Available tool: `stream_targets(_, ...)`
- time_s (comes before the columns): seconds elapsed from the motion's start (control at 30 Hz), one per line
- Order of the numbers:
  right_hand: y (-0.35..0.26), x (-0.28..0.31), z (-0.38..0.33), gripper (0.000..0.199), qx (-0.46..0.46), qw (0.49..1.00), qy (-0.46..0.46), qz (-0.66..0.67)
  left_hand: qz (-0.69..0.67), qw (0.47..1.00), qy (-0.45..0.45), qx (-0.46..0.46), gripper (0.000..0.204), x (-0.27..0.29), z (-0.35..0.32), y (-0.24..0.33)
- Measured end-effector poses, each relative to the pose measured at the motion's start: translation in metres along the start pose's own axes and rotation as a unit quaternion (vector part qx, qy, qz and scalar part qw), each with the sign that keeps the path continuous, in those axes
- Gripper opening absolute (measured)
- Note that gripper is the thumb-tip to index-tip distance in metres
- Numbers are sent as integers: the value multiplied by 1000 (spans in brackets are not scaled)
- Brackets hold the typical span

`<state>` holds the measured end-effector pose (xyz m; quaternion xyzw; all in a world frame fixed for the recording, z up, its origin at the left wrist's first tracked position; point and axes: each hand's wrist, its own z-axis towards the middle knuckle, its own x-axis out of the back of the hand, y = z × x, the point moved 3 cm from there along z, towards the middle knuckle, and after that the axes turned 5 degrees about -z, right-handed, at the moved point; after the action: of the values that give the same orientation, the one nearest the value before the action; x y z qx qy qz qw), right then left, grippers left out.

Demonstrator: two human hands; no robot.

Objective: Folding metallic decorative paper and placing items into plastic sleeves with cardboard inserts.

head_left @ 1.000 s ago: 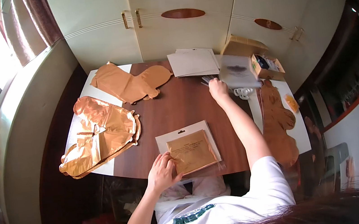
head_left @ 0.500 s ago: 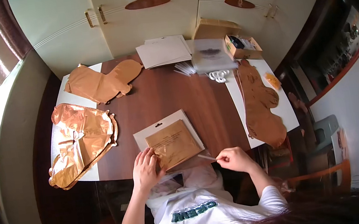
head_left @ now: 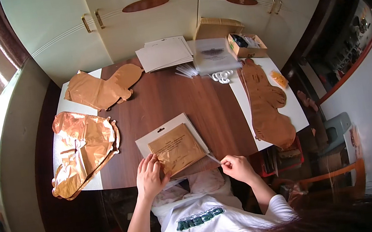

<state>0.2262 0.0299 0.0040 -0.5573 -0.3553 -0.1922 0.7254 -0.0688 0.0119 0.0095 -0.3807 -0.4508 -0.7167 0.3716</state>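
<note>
A flat packet [head_left: 178, 147] lies near the table's front edge, made up of a folded golden-brown foil sheet, a white backing card [head_left: 179, 119] with a hang slot, and what looks like clear film. My left hand [head_left: 149, 175] holds its near left corner, fingers on top and thumb along the front edge. Between the thumb and fingers of my right hand [head_left: 238, 168] is a thin whitish straw [head_left: 213, 158]. The far end of this straw points at the packet's right edge and meets or overlaps it; which one, I cannot tell.
Flat foil balloons lie at the left [head_left: 84, 148], back left [head_left: 104, 87] and right [head_left: 267, 105]. Toward the back are white cards [head_left: 164, 54], loose straws [head_left: 186, 71], white ribbon coils [head_left: 222, 77], a clear bag [head_left: 215, 55] and an open box [head_left: 248, 44]. An orange bundle [head_left: 279, 79] sits far right.
My right hand has shifted slightly left, bringing the straw's tip up to the packet's right edge. My left hand stays on the packet. The whole view has shifted a little.
</note>
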Motion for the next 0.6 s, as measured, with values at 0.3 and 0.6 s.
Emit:
stream_targets(0.3,-17,-21,22,20,33,995,68,-66,19,999,7,-30,42,3,2,4)
stream_targets(0.6,-24,-3,45,39,113,980,-55,-153,5,1000,11,-18,41,3,-1,3)
